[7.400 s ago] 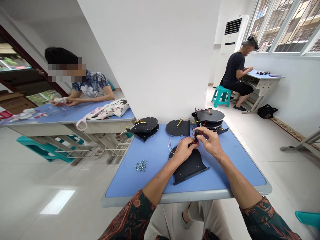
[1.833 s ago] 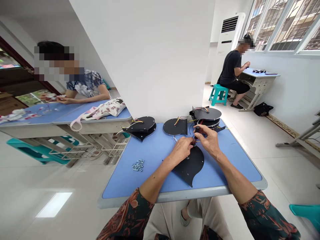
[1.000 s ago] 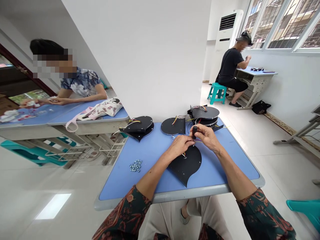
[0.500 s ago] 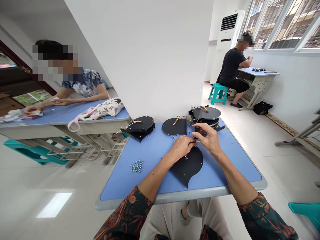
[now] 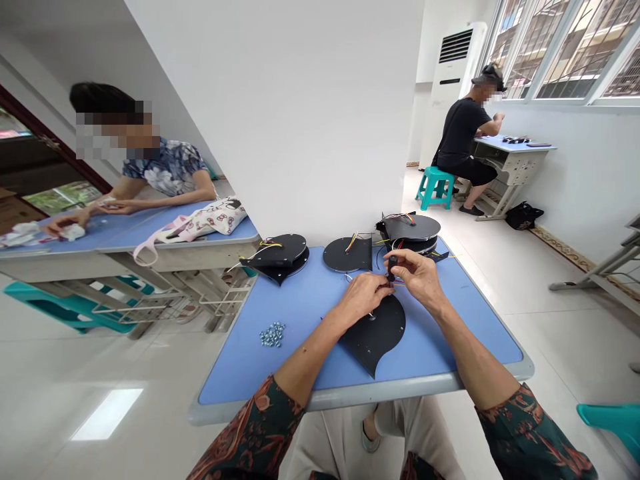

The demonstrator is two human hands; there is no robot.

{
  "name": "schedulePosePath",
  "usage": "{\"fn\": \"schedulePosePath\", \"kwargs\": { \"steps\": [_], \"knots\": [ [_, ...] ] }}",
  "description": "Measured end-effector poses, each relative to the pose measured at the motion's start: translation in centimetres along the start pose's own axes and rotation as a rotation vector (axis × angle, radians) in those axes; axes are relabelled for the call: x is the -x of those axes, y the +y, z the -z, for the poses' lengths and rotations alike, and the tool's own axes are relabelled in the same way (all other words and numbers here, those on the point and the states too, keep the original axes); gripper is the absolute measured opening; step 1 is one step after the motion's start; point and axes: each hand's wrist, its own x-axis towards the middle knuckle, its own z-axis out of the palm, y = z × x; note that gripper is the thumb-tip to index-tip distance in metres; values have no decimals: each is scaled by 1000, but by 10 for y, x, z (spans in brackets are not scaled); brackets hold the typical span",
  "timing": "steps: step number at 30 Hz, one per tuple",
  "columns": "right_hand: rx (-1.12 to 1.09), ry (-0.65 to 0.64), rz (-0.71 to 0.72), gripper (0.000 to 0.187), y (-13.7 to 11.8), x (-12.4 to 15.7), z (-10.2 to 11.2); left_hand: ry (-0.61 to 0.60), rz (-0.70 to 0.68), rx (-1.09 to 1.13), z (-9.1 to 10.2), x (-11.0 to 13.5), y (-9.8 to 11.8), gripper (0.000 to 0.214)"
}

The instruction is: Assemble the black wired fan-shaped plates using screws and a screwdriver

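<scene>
My right hand [image 5: 417,277] pinches a small black cylindrical part [image 5: 391,267] upright between thumb and fingers. Just left of it, my left hand [image 5: 361,295] holds thin coloured wires [image 5: 387,285] at the fingertips, above a black teardrop-shaped plate [image 5: 373,335] with small holes. My left palm rests close over the plate's top. Behind my hands stands a stack of black discs [image 5: 411,228] with wires, beside a flat black disc [image 5: 347,255]. Another stacked black assembly [image 5: 277,251] lies at the far left corner.
A pile of small metal screws [image 5: 273,335] lies on the blue table [image 5: 280,377]. Left of it, a co-worker [image 5: 165,175] sits at another blue table with a patterned tote bag [image 5: 215,217]. Another person [image 5: 460,133] works by the windows.
My right hand has closed from spread fingers onto the black part, and both hands stay close together. The teardrop plate has turned since the oldest frame, its point now facing me.
</scene>
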Motion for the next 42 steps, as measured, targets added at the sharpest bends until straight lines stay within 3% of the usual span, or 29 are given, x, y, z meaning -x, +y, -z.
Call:
{"fn": "schedulePosePath", "kwargs": {
  "steps": [6,10,13,18,22,31,37,42],
  "knots": [
    [-46,-65,45,25,-6,2,-4,-12,3,7,3,-1,3,28],
    [147,-6,141,21,-10,1,-4,13,-8,-26,1,0,3,22],
    [203,52,130,18,-8,0,-3,15,-10,-33,-1,0,2,22],
    [-11,-29,31,18,-3,2,-2,8,-7,10,1,1,1,22],
    [-118,-89,45,22,-5,4,-5,-14,-11,52,2,0,1,25],
    [192,44,176,18,-13,0,-1,11,-14,30,0,0,2,24],
    [-18,-67,56,24,-7,1,1,3,-23,19,0,2,1,23],
    [-39,-106,29,28,-11,3,0,-1,2,33,1,1,2,24]
  ]
}}
